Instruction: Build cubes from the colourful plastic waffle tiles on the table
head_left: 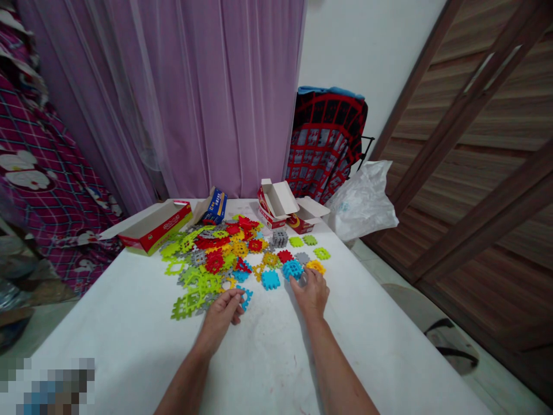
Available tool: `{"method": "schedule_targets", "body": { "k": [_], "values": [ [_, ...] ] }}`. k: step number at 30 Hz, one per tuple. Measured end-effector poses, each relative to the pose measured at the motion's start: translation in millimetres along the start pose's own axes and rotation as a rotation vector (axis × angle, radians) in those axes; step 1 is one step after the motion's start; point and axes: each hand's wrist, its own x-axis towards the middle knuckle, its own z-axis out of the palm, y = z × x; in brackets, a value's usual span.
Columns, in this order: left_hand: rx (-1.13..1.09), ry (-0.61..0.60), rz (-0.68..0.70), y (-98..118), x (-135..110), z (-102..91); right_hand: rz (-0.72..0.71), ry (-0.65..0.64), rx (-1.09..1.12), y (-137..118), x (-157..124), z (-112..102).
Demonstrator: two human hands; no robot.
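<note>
Gripping a stack of blue notched pieces [292,268] between thumb and fingers, the right hand [314,293] reached over the white table [268,363]; the stack lay just beyond and to the left of the palm, touching the fingertips. A yellow piece [318,266] lay just beyond the fingers. The left hand [221,316] was loosely curled, thumb and forefinger close together, with a blue openwork piece [247,297] at the fingertips, on their right; whether they pinched it or merely touched it could not be told. Between the hands and slightly farther off lay a flat blue square [271,279]. A mixed heap of green, red, yellow and grey pieces [211,262] spread beyond the left hand. A grey stack [280,238] stood beyond the blue stack, near two small green squares [296,242].
</note>
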Motion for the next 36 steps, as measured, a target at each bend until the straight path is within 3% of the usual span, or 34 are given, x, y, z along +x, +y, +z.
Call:
{"method": "schedule_targets", "body": {
  "k": [19,24,28,32,36],
  "values": [
    [0.021,0.0,0.0,0.8,0.4,0.0,0.0,-0.002,0.014,1.2,-0.1,1.1],
    [0.003,0.007,0.017,-0.3,0.8,-0.8,-0.021,0.065,0.084,-0.2,0.1,0.5],
    [-0.004,0.006,0.008,-1.2,1.1,-1.2,-0.026,0.144,0.263,5.1,3.6,0.8],
    [-0.039,0.028,0.023,-0.8,1.6,-1.1,0.099,0.181,0.442,16.8,6.0,0.1],
    [-0.068,0.047,0.02,0.0,1.8,-1.2,0.218,0.066,0.419,22.3,3.0,-1.5]
  ]
}}
